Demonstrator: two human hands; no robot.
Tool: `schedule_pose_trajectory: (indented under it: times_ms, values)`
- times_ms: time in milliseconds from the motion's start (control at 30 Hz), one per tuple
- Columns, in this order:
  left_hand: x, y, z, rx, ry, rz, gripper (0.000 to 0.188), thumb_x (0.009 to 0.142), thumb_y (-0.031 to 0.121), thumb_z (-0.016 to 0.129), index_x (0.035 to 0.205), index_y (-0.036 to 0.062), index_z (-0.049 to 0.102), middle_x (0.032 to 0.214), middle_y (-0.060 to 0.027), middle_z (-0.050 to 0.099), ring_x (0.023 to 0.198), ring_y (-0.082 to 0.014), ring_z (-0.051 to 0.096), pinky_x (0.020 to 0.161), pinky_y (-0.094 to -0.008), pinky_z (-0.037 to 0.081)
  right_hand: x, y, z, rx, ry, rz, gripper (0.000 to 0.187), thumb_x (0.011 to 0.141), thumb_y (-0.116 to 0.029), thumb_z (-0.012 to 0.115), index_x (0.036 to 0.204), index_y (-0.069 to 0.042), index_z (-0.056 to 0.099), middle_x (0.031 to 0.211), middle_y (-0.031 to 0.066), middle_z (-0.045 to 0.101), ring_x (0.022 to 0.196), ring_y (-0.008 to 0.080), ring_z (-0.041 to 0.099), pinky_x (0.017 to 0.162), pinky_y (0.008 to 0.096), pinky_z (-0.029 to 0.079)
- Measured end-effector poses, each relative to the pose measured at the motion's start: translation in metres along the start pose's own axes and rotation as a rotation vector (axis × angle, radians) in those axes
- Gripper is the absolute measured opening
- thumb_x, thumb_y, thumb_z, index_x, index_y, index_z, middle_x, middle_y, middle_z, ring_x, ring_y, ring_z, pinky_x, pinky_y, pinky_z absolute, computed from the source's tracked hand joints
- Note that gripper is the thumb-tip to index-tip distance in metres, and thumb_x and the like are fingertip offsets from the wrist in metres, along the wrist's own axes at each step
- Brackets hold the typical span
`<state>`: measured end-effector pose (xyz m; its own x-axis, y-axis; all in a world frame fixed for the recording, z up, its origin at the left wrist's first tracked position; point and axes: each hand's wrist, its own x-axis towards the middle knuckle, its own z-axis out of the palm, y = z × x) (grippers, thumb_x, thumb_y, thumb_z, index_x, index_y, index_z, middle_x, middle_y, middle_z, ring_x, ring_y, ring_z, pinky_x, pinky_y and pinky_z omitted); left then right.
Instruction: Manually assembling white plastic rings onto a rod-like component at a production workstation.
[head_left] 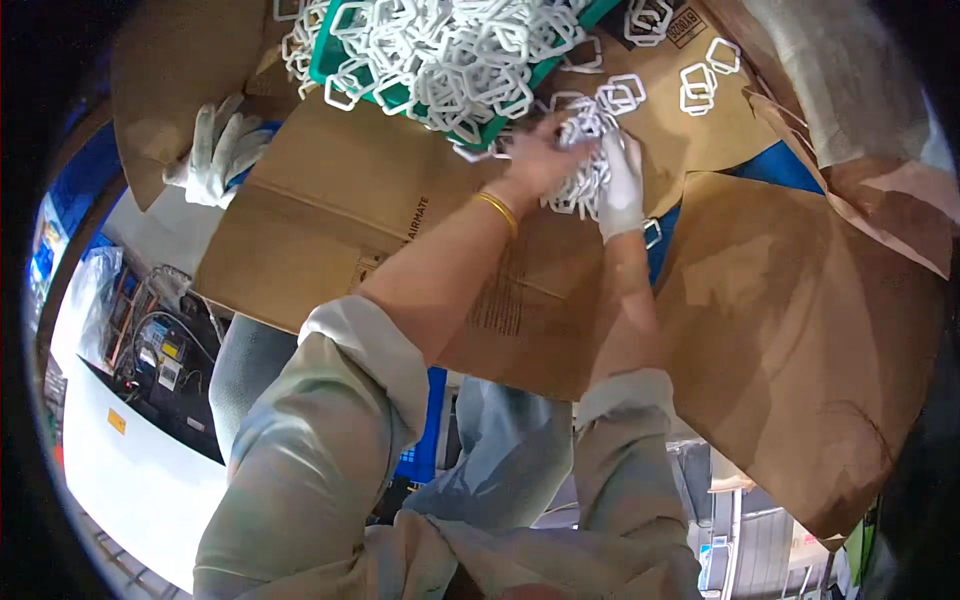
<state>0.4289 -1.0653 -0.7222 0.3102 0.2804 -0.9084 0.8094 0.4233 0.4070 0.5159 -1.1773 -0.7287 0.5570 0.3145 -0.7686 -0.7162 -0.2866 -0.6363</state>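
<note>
Looking down, we see our left hand (pixel 540 160), bare, with a gold bangle (pixel 497 210) at the wrist, and our right hand (pixel 622 185), in a white glove, both closed on one bunch of rings (pixel 583 165) just above centre. Our fingertips are buried in the bunch, so we cannot tell how many rings each hand clamps.

The rings are white, hard-looking plastic loops, roughly square with rounded corners. A larger heap (pixel 440 55) overflows a green crate (pixel 330 55) at 12 o'clock; the crate is mostly hidden under it and cut off by the top edge. Loose rings (pixel 700 85) lie at 1 o'clock, and one ring (pixel 652 233) peeks out beside our right wrist.

Flattened brown cardboard (pixel 330 210), matte and creased, covers the work surface; black print runs along it near our left forearm, and a small black-framed label (pixel 686 28) sits at 1 o'clock. Blue (pixel 780 165) shows in the gaps between sheets.

At 10 o'clock a spare white glove (pixel 222 150) lies limp on the cardboard edge. At 8 o'clock a white panel (pixel 130 470) carries a small yellow square sticker (pixel 117 421); the clutter above it is too small to make out.
</note>
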Motion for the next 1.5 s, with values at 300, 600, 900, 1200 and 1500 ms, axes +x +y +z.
schedule_pose_trajectory:
  times_ms: [300,600,900,1200,1500]
  values:
    - [-0.117,0.08,-0.044,0.081,0.366,0.608,0.054,0.076,0.03,0.081,0.125,0.017,0.064,0.11,-0.017,0.061,0.106,-0.0333,0.054,0.097,-0.0437,0.043,-0.084,-0.102,0.068,0.12,-0.108,-0.105,0.046,0.1,-0.027,0.057,0.137,-0.004,0.046,0.13,0.0073,0.057,0.112,0.0173,0.059,0.091,0.031,0.052]
    - [-0.104,0.133,-0.159,-0.192,0.356,0.425,0.072,0.091,0.037,0.068,0.148,0.0057,0.037,0.151,-0.018,0.036,0.138,-0.0268,0.037,0.112,-0.0383,0.034,-0.041,-0.162,0.162,-0.355,-0.019,-0.57,0.061,0.094,-0.039,0.062,0.139,0.0,0.047,0.135,0.0155,0.051,0.123,0.0232,0.049,0.104,0.0361,0.039]
    - [-0.054,-0.06,-0.056,0.032,0.141,0.194,0.041,0.091,0.016,0.065,0.129,0.004,0.053,0.105,-0.0091,0.064,0.094,-0.016,0.058,0.081,-0.0316,0.05,-0.059,0.028,-0.072,-0.784,0.512,-0.005,0.054,0.088,-0.033,0.068,0.129,0.0,0.056,0.113,0.0184,0.066,0.097,0.0289,0.067,0.083,0.0389,0.054]
    - [-0.101,-0.015,-0.025,1.068,-0.211,0.257,0.067,0.084,0.059,0.061,0.141,0.0235,0.052,0.152,-0.0159,0.035,0.144,-0.0404,0.026,0.112,-0.0664,0.021,-0.033,0.038,-0.019,-0.329,0.263,-0.086,0.037,0.092,-0.021,0.065,0.12,0.003,0.06,0.105,0.0101,0.064,0.095,0.0185,0.058,0.092,0.0356,0.045]
    - [-0.139,-0.033,-0.048,1.487,-0.444,0.316,0.07,0.095,0.065,0.04,0.15,0.0211,0.04,0.158,-0.0148,0.029,0.148,-0.0349,0.023,0.112,-0.0731,0.008,-0.059,0.089,-0.124,-1.065,0.223,0.471,0.044,0.094,-0.023,0.055,0.125,0.008,0.055,0.124,0.029,0.06,0.121,0.0396,0.054,0.107,0.0446,0.038]
